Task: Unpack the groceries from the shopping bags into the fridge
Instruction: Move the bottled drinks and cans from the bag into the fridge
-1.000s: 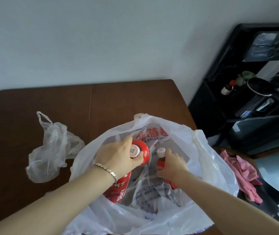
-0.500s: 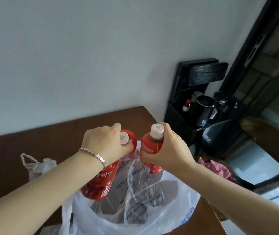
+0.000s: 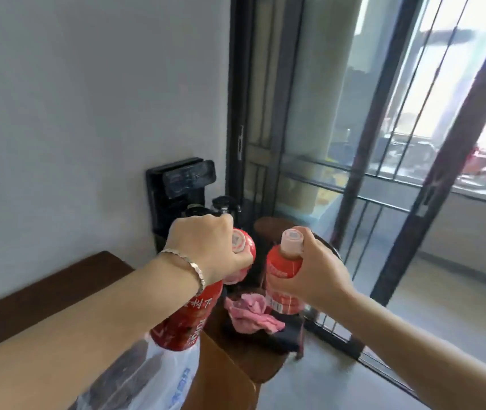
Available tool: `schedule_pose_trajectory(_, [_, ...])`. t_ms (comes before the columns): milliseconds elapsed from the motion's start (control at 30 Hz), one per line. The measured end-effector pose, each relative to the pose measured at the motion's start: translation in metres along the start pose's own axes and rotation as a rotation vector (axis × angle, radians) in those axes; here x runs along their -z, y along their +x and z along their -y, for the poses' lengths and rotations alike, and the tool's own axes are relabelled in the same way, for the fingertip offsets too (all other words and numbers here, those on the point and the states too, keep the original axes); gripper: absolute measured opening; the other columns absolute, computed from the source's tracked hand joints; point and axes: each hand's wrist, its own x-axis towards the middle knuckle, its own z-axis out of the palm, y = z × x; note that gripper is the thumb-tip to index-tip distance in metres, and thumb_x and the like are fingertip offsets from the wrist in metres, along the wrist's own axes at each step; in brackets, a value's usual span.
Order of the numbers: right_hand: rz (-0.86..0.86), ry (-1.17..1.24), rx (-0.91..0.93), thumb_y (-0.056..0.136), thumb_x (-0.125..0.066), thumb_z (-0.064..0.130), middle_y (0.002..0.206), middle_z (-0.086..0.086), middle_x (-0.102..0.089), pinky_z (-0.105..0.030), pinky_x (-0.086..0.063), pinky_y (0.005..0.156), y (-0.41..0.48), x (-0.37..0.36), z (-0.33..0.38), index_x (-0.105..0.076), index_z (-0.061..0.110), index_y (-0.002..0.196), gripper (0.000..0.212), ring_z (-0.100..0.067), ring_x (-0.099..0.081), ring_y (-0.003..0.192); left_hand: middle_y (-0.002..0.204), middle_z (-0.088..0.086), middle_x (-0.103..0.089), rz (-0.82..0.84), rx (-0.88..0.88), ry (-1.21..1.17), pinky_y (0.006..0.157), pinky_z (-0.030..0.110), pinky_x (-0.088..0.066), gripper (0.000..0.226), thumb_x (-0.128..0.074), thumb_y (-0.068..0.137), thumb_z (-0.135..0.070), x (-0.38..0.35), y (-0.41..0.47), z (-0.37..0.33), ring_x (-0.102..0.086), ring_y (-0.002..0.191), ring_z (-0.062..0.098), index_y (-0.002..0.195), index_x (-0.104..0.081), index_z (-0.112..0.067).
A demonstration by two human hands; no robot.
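While both bottles hang in my grips above bag, I judge unpacking only begun.
- Left hand (image 3: 206,250) curled round neck of tall red drink bottle (image 3: 190,319); its base low, just over white plastic shopping bag (image 3: 159,380).
- Right hand (image 3: 315,273) wrapped round shoulder of small pink-capped red bottle (image 3: 280,269), beside left grip, apart.
- Fridge not in view: carrying and shelving left.
- What remains in bag: cannot tell.
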Motion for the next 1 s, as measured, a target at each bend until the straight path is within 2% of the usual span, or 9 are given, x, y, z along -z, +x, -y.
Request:
schedule_pose_trajectory(100, [-0.101,-0.05,-0.194,0.061,-0.078,0.048,0.092,0.012,-0.051,-0.02,-0.037,0.064,-0.047,0.066,-0.073,-0.041,0.033,0.119,0.071,-0.012,-0.052,0.082,0.098,0.002,-0.065,-0.016,-0.183,-0.091,0.065,0.026,-0.033,0.036,-0.044,0.084,-0.057,0.003,0.007,-0.093,-0.062,0.094,0.024,0.085,-0.038,-0.021])
schedule_pose_trajectory(167, [-0.144,-0.085,-0.308,0.06,-0.079,0.05,0.094,0.01,-0.056,-0.021,-0.036,0.06,-0.084,0.111,-0.12,-0.042,0.033,0.117,0.07,-0.015,-0.053,0.081,0.097,0.0,-0.065,-0.007,-0.302,-0.163,0.066,0.026,-0.034,0.036,-0.043,0.085,-0.057,0.005,0.011,-0.158,-0.058,0.085,0.02,0.086,-0.039,-0.021])
schedule_pose_trajectory(267, [-0.197,-0.17,-0.433,0.06,-0.08,0.049,0.099,0.005,-0.06,-0.026,-0.045,0.068,-0.139,0.171,-0.182,-0.043,0.03,0.12,0.073,-0.016,-0.056,0.084,0.095,-0.002,-0.064,-0.005,-0.448,-0.263,0.067,0.025,-0.038,0.037,-0.043,0.085,-0.057,0.006,0.013,-0.254,-0.049,0.076,0.014,0.091,-0.049,-0.021])
schedule_pose_trajectory(333, [-0.245,-0.223,-0.532,0.06,-0.08,0.049,0.102,0.004,-0.062,-0.028,-0.049,0.072,-0.186,0.215,-0.223,-0.042,0.03,0.121,0.075,-0.016,-0.058,0.086,0.096,-0.001,-0.065,0.01,-0.549,-0.308,0.067,0.024,-0.039,0.042,-0.043,0.085,-0.057,0.009,0.008,-0.332,-0.054,0.079,0.015,0.098,-0.056,-0.019])
schedule_pose_trajectory(467, [-0.303,-0.266,-0.728,0.059,-0.078,0.048,0.103,0.004,-0.062,-0.029,-0.05,0.079,-0.277,0.291,-0.287,-0.041,0.032,0.119,0.072,-0.017,-0.06,0.092,0.098,0.002,-0.066,0.036,-0.748,-0.354,0.066,0.025,-0.039,0.043,-0.045,0.083,-0.056,0.022,-0.016,-0.471,-0.061,0.087,0.019,0.098,-0.058,-0.018])
schedule_pose_trajectory(567, [-0.377,-0.294,-0.853,0.059,-0.078,0.047,0.11,0.006,-0.06,-0.026,-0.046,0.079,-0.336,0.337,-0.32,-0.044,0.032,0.119,0.071,-0.018,-0.06,0.099,0.099,0.003,-0.066,0.055,-0.899,-0.382,0.066,0.024,-0.039,0.039,-0.044,0.084,-0.055,0.036,-0.035,-0.557,-0.062,0.087,0.021,0.093,-0.056,-0.02])
schedule_pose_trajectory(700, [-0.5,-0.322,-1.068,0.059,-0.077,0.042,0.1,0.005,-0.061,-0.025,-0.044,0.071,-0.423,0.391,-0.359,-0.047,0.034,0.107,0.057,-0.018,-0.059,0.088,0.1,0.003,-0.066,0.13,-1.14,-0.45,0.065,0.024,-0.039,0.029,-0.042,0.086,-0.05,0.058,-0.067,-0.67,-0.054,0.076,0.021,0.084,-0.05,-0.022])
schedule_pose_trajectory(833, [-0.639,-0.375,-1.299,0.058,-0.076,0.044,0.093,0.01,-0.056,-0.024,-0.039,0.068,-0.498,0.447,-0.394,-0.045,0.038,0.106,0.058,-0.015,-0.053,0.079,0.094,0.002,-0.067,0.051,-1.387,-0.529,0.067,0.027,-0.039,0.035,-0.042,0.082,-0.055,0.084,-0.096,-0.789,-0.061,0.082,0.024,0.081,-0.049,-0.021])
schedule_pose_trajectory(1000, [-0.896,-0.392,-1.496,0.054,-0.076,0.046,0.095,0.01,-0.062,-0.03,-0.05,0.077,-0.587,0.521,-0.43,-0.044,0.04,0.104,0.06,-0.018,-0.061,0.089,0.093,-0.001,-0.066,0.005,-1.69,-0.645,0.072,0.028,-0.04,0.036,-0.042,0.082,-0.058,0.146,-0.139,-0.931,-0.062,0.091,0.023,0.078,-0.043,-0.022])
